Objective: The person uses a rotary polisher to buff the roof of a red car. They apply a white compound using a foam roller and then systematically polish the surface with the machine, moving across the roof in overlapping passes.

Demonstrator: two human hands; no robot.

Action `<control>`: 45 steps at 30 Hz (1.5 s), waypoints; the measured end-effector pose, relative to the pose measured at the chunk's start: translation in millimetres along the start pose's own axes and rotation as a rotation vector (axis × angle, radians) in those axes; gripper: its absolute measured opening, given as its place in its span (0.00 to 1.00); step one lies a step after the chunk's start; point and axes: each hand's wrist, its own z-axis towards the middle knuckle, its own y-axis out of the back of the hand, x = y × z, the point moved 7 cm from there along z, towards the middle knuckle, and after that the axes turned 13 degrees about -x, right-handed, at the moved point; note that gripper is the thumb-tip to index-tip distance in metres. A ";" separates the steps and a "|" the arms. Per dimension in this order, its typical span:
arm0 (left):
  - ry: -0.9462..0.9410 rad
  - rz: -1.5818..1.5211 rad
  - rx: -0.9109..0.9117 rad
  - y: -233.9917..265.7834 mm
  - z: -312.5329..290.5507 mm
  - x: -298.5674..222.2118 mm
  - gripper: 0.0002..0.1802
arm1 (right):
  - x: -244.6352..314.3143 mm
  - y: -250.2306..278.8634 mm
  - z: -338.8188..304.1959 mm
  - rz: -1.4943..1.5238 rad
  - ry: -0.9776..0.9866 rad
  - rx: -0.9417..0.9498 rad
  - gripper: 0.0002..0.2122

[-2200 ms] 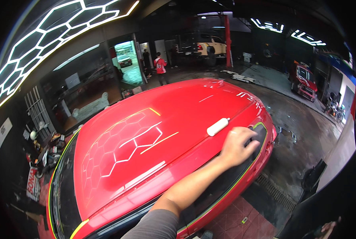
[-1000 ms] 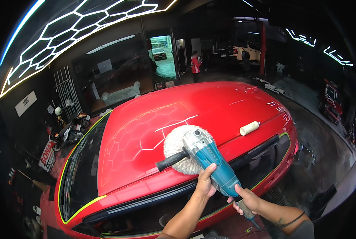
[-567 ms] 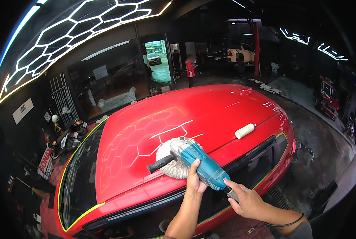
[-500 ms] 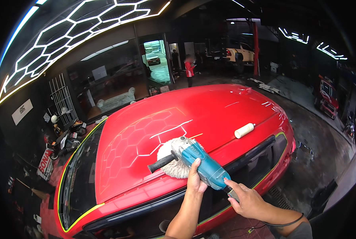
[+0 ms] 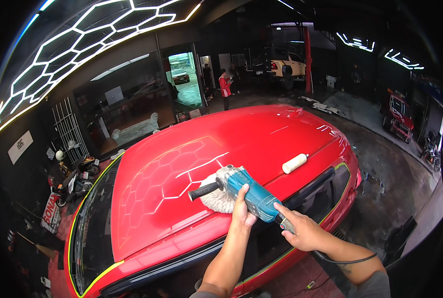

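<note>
A blue rotary polisher (image 5: 256,197) with a silver head is held over the near side of the red car roof (image 5: 241,134). My left hand (image 5: 242,212) grips the middle of its body from below, thumb on top. Around the dark rear handle is my right hand (image 5: 303,228), its index finger stretched forward along the body. The fluffy white wool pad (image 5: 217,199) faces the roof near its side edge; whether it presses on the paint cannot be made out. A black side handle (image 5: 204,191) sticks out to the left, untouched.
A cream bottle (image 5: 295,163) lies on the roof, right of the polisher. Yellow-green masking tape (image 5: 102,278) edges the windshield. The power cord (image 5: 348,260) runs past my right forearm. A person in red (image 5: 225,85) stands beyond the car; a motorcycle (image 5: 77,184) is at left.
The picture has shifted, so the scene sits farther left. Against the roof, the polisher has moved slightly right and away from me, with both hands still on it.
</note>
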 end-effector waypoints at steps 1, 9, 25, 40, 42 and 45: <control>0.003 0.000 -0.001 1.5 2.7 1.8 0.22 | -3.7 -2.8 0.3 -0.006 -0.012 0.007 0.44; 0.057 0.037 0.004 16.6 21.5 6.1 0.25 | -10.1 -20.1 -3.8 -0.017 -0.098 -0.020 0.44; 0.201 0.208 0.044 28.8 81.5 22.6 0.23 | -50.0 -78.6 1.1 0.524 -0.534 -0.045 0.48; -0.718 0.890 -0.221 133.3 -79.9 -84.4 0.19 | -107.4 -98.5 183.0 0.564 -0.652 -0.204 0.46; -1.151 1.180 -0.557 189.9 -125.8 -166.1 0.15 | -102.1 -104.1 195.4 0.582 -0.648 -0.186 0.47; -1.592 1.526 -0.973 243.9 -199.3 -260.8 0.14 | -94.3 -109.8 207.3 0.570 -0.620 -0.136 0.47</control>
